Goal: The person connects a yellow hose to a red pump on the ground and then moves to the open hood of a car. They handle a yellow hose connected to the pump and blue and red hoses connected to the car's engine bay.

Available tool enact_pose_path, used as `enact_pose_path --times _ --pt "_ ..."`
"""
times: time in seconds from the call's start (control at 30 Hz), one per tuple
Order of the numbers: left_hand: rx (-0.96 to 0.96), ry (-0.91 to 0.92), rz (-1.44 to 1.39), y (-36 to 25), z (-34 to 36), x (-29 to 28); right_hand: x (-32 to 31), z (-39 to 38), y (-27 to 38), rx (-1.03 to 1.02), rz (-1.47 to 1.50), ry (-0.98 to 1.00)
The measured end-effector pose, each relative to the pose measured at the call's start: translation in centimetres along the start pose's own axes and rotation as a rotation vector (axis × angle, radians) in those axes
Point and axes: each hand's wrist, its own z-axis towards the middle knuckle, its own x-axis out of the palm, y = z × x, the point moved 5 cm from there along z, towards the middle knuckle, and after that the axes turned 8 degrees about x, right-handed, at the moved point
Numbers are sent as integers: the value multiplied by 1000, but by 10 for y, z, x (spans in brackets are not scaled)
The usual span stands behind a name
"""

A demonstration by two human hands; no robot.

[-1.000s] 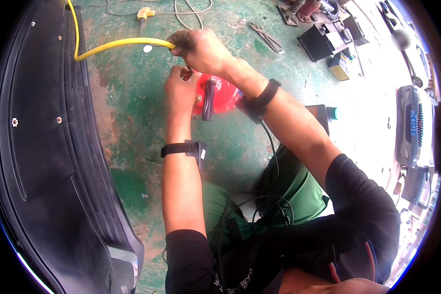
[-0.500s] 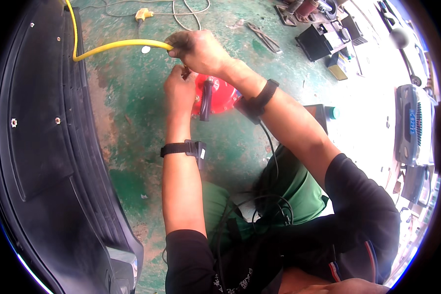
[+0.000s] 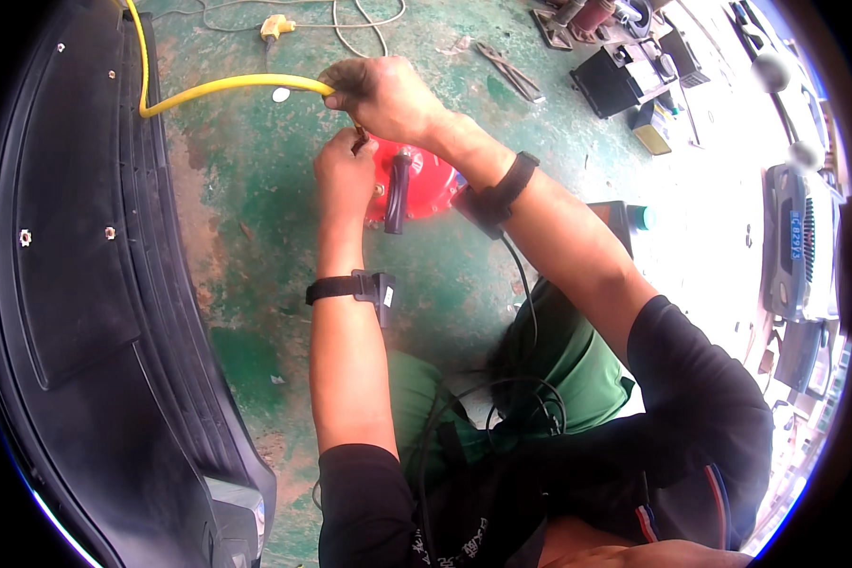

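Observation:
A yellow hose (image 3: 237,81) runs from the black panel at the far left to my right hand (image 3: 383,97), whose fingers are closed around its end. Just below, my left hand (image 3: 344,173) is in a pinch, thumb and fingertips together. A thin piece shows between the two hands, but its kind is too small to tell. Beside the left hand, partly under the right wrist, lies a red round drum (image 3: 428,189) with a black crank-like handle (image 3: 399,194). The left fingers are close to its edge; whether they touch it I cannot tell.
A long black car bumper (image 3: 76,189) stands along the left. On the green floor lie a yellow plug (image 3: 276,27) with a grey cord, and long-handled pliers (image 3: 511,72). A black battery-like box (image 3: 606,85) stands at upper right; a grey car (image 3: 793,246) is at far right.
My left hand and forearm have shifted very slightly to the left. The right hand keeps its grip on the hose, almost unmoved.

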Motion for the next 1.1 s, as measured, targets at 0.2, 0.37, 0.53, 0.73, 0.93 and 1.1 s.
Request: enact_pose_path --times 0.2,0.37,0.53,0.73,0.93,1.1 --pt "34 25 31 -12 -2 1 0 2 -1 -8 -22 -9" --pt "-27 15 -5 -8 0 0 3 -1 2 5 4 8" --pt "38 59 36 -6 1 3 2 2 -1 -5 -43 15" --pt "-37 -19 -9 -1 0 2 2 2 -3 41 42 21" --pt "-6 94 51 -4 1 5 2 2 -2 -41 -55 -5" --pt "-24 -30 -26 -16 -2 2 2 1 -3 20 10 13"
